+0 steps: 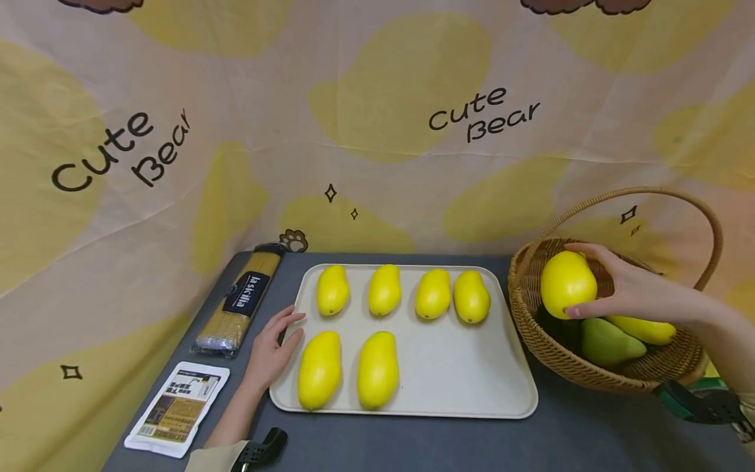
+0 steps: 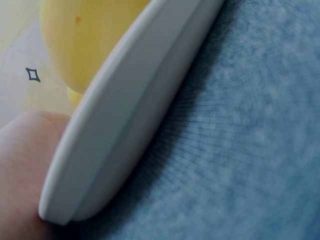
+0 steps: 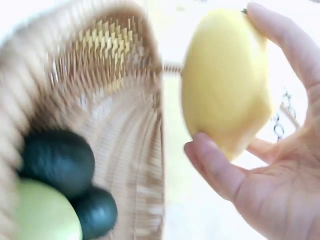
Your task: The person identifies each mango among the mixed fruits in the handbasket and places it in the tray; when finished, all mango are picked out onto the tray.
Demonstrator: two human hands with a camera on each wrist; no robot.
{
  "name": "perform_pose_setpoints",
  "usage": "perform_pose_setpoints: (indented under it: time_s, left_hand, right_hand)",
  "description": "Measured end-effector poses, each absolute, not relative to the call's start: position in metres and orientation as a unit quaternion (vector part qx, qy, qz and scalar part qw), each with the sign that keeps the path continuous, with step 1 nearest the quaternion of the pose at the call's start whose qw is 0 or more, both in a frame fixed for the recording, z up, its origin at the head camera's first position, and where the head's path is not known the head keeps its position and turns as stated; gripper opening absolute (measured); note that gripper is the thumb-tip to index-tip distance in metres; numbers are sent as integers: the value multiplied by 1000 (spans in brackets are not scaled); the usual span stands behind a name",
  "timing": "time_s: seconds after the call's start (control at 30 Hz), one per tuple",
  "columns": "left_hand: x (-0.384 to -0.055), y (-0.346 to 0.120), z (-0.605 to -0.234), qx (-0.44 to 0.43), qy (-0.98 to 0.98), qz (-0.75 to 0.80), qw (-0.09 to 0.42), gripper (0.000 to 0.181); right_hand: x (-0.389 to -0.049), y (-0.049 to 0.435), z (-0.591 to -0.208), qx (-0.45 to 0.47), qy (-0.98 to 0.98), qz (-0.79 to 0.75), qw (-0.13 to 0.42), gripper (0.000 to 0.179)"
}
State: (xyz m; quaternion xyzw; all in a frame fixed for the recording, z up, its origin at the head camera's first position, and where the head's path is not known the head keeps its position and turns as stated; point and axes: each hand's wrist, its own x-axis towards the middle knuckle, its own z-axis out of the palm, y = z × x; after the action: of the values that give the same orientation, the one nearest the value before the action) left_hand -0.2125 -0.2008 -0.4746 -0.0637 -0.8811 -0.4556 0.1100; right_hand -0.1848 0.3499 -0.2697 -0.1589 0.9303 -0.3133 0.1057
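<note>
In the head view, my right hand (image 1: 634, 292) grips a yellow mango (image 1: 567, 283) over the wicker basket (image 1: 531, 321), with thumb and fingers on opposite sides of the fruit. The right wrist view shows that held mango (image 3: 225, 80) above the basket's inside. My left hand (image 1: 270, 354) rests at the left rim of a cream tray (image 1: 466, 373), its fingers loosely extended over the edge. On the tray lie several mangoes: a back row, including one at the right (image 1: 472, 297), and two in front, one of them nearer the middle (image 1: 378, 370).
A green pear-shaped fruit (image 1: 610, 343), a yellow fruit (image 1: 645, 330) and dark avocados (image 3: 60, 162) lie in the basket, under its tall arched handle (image 1: 639, 191). Left of the tray are a pasta pack (image 1: 240, 301) and a white pouch (image 1: 178, 410). A printed cloth hangs behind.
</note>
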Motion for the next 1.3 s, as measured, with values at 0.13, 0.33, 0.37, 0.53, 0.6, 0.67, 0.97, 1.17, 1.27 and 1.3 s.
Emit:
perform_pose_setpoints:
  time_s: [0.13,0.33,0.37,0.53,0.6,0.67,0.97,1.17,1.27,1.3]
  left_hand:
    - [-212,-202,-474,-64,-880,-456,111,32]
    - [-212,-202,-473,-63,-881,-456,106,32]
    - [-212,-202,-473,-64,-881,-456,106,32]
    - [-212,-202,-474,-62,-879,-460,106,32]
    - [-212,-201,-474,-61,-879,-460,105,32]
    - [-212,-201,-474,-59,-879,-461,105,32]
    - [-211,-201,-472,-61,-875,-466,112,32]
    - [-212,-202,-473,-56,-876,-468,105,32]
    - [-212,-202,-474,-56,-877,-465,105,32]
    - [-212,-202,-474,-56,-877,-465,106,32]
  right_hand:
    - [-171,339,-277,-163,909,-370,105,96]
    - [-154,305,-289,-208,829,-497,147,100]
    - [-153,298,-291,-212,815,-515,159,100]
    - [-149,268,-307,-211,783,-552,194,104]
    - [-150,260,-316,-204,796,-539,185,105]
    - [-152,254,-326,-201,806,-529,175,105]
    - [-159,234,-373,-183,823,-513,164,106]
    - [-162,218,-400,-176,835,-499,148,108]
    - [-164,211,-411,-177,840,-494,139,110]
    - [-165,209,-414,-178,838,-496,137,111]
